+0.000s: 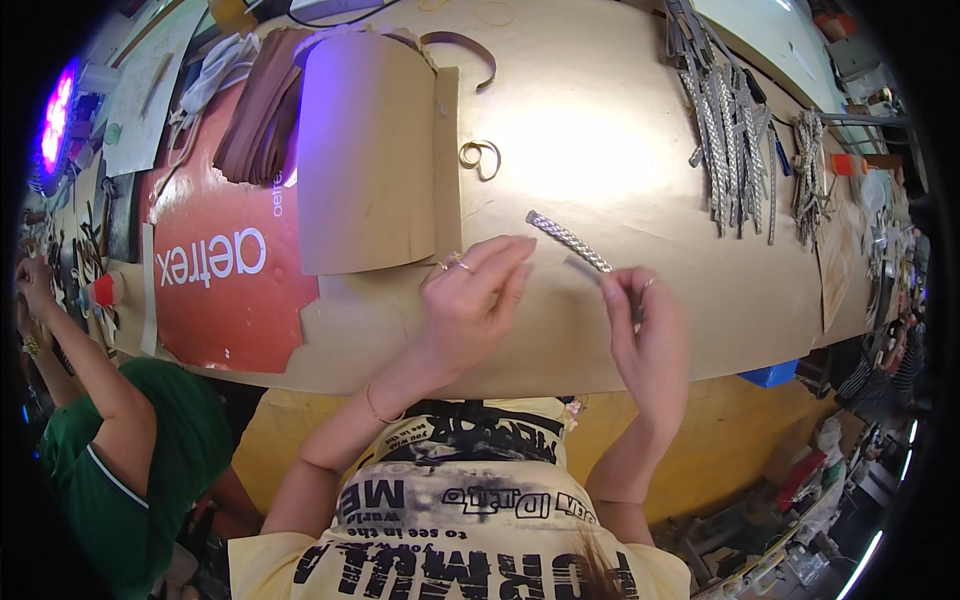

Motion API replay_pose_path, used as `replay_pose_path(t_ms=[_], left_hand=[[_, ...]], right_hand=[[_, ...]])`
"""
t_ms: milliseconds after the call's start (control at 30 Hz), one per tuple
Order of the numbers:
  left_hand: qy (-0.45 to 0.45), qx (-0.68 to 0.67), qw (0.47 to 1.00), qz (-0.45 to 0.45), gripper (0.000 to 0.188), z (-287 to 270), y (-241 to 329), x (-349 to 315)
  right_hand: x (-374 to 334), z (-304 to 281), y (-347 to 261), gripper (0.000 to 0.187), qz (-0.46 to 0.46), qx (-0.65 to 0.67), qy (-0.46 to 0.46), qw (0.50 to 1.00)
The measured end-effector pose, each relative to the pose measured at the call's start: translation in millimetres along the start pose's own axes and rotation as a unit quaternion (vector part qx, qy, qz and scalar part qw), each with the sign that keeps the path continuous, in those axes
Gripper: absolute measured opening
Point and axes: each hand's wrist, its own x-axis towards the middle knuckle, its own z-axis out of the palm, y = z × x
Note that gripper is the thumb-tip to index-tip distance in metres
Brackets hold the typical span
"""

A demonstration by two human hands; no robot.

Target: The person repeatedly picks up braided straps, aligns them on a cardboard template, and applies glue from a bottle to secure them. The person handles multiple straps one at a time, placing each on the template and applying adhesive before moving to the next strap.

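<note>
A short silver-grey braided strap point(568, 241) rises at a slant from my right hand point(650, 335). Thumb and fingers of that hand pinch its lower end. Beside it, a flat grey strip point(582, 268) also sticks out of the pinch; whether it is part of the strap I cannot tell. My left hand point(472, 300), slightly blurred, hovers left of the strap with its fingers stretched out. Its fingertips come close to the braid without visibly holding it. Both hands are above the brown-papered table point(560, 345).
A curved cardboard sheet point(370, 160) and brown strips point(262, 125) lie left, over a red cardboard panel point(225, 290). A curled strip point(480, 160) rests mid-table. Bundled braided straps point(735, 150) lie at far right. Someone in a green shirt point(165, 430) works at my left.
</note>
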Motion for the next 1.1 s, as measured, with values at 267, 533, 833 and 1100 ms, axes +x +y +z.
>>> replay_pose_path(t_ms=[267,533,833,1100], left_hand=[[-0.119,0.256,0.958,0.044,0.047,13,-17,-4],[-0.135,0.273,0.952,0.035,0.05,15,-19,-5],[-0.14,0.258,0.956,0.03,0.051,13,-19,-4],[-0.142,0.269,0.952,0.034,0.051,13,-18,-3]], right_hand=[[53,37,3,0.029,0.059,0.072,-0.077,0.993],[56,51,13,0.028,0.076,0.072,-0.071,0.992],[56,53,17,0.026,0.089,0.115,-0.089,0.985],[57,53,19,0.026,0.089,0.108,-0.088,0.986]])
